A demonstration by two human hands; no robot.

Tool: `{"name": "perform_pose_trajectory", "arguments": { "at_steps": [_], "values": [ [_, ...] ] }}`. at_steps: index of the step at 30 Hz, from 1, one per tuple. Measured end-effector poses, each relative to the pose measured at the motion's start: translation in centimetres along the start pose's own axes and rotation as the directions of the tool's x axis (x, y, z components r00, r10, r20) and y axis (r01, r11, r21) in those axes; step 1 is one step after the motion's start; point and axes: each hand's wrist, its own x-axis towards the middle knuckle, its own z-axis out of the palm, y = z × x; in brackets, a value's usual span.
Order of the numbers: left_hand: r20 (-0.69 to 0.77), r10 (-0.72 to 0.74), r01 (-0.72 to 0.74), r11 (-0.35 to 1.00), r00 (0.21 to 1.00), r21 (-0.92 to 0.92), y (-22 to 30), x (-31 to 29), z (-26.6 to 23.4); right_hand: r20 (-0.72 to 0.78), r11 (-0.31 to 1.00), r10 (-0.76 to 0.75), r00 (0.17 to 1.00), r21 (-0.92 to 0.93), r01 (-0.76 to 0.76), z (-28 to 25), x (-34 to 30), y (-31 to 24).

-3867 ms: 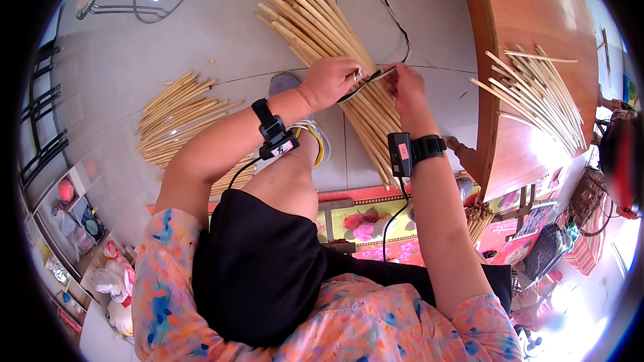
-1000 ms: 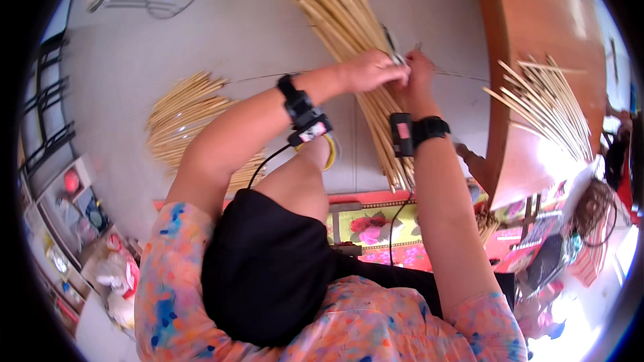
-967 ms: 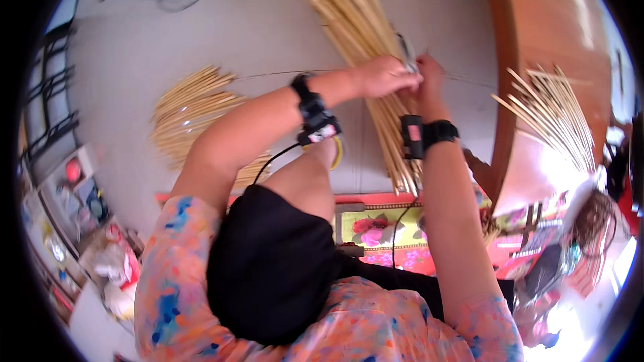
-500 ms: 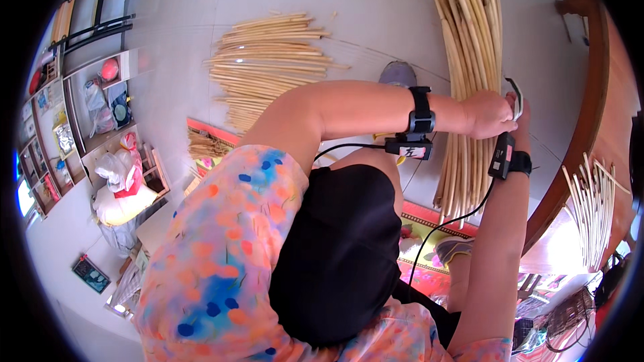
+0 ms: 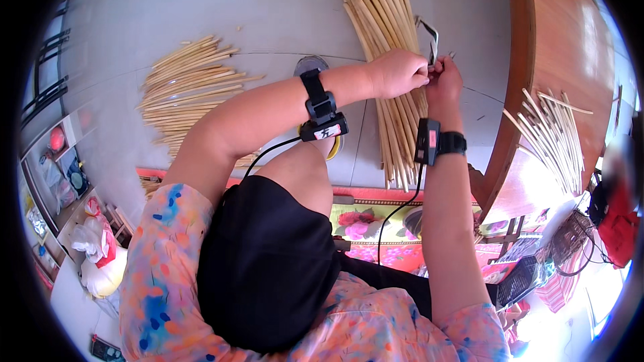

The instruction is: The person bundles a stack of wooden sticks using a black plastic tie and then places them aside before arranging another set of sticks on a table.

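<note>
A long bundle of pale, peeled-looking sticks (image 5: 382,7) lies on the floor in front of me. My left hand (image 5: 400,74) rests across its middle, curled closed, with its fingertips at the bundle's right edge. There they meet the fingers of my right hand (image 5: 445,84), which is also closed. A thin bent strip (image 5: 433,43), dark at its upper end and paler lower down, rises from between the two hands. Its lower end disappears among the fingers of both. A small pale tip pokes out above my right fingers. Whether the strip passes around the bundle is hidden.
Looser sticks (image 5: 194,87) are spread on the tiled floor at left. A brown wooden table (image 5: 570,33) stands at right, with thinner sticks (image 5: 553,137) beside its near side. A flowered mat (image 5: 365,224) lies below the bundle. Shelves with bags (image 5: 50,174) line the far left.
The whole view has swung right, so everything sits further left. My hands are still together at the bundle's right edge, and the bent strip now stands up more visibly above them.
</note>
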Motion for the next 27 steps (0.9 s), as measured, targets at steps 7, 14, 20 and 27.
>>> {"name": "perform_pose_trajectory", "arguments": {
  "at_steps": [7,14,20,27],
  "values": [
    [-0.138,0.061,-0.014,0.946,0.989,0.322,-0.1,-0.5,1.4,0.269,0.513,-0.581,0.768,-0.612,0.602,-0.4,-9.1,-0.1],
    [-0.087,0.136,-0.104,0.948,0.987,0.3,-0.9,-1.1,0.4,0.462,0.355,-0.577,0.674,-0.601,0.716,-1.0,-9.1,-1.8],
    [0.085,0.239,-0.252,0.946,0.967,0.205,-1.3,-2.0,-1.7,0.826,-0.215,-0.424,0.371,-0.49,0.845,-0.5,-5.4,-2.2],
    [-0.066,0.323,-0.309,0.937,0.944,0.165,-2.4,-1.7,-2.7,0.723,-0.207,-0.142,0.676,-0.689,0.694,-2.1,-4.6,-1.2]
  ]
}}
